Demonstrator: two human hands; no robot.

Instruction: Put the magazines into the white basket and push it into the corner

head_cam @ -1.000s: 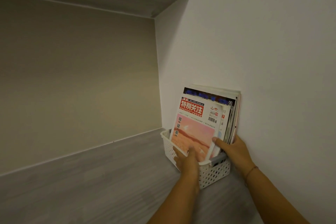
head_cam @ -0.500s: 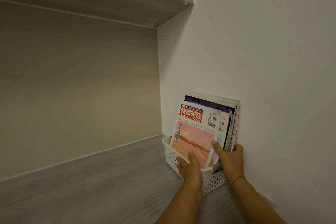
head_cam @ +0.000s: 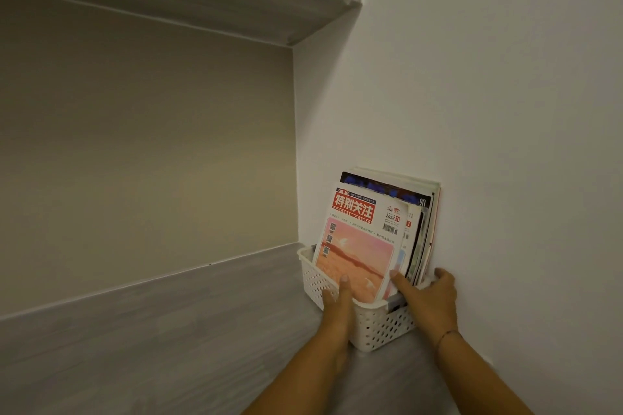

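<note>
The magazines [head_cam: 371,239] stand in the white basket [head_cam: 381,327]; both hands, left hand [head_cam: 337,300] and right hand [head_cam: 428,296], grip its rim, nearly at the corner.

The basket [head_cam: 381,327] is white plastic, dotted with rows of small holes. The front magazine [head_cam: 360,246] has a red title band with white characters over a pink and orange sky; behind it sits a dark blue cover [head_cam: 384,187]. The worktop [head_cam: 151,340] is pale grey woodgrain
</note>
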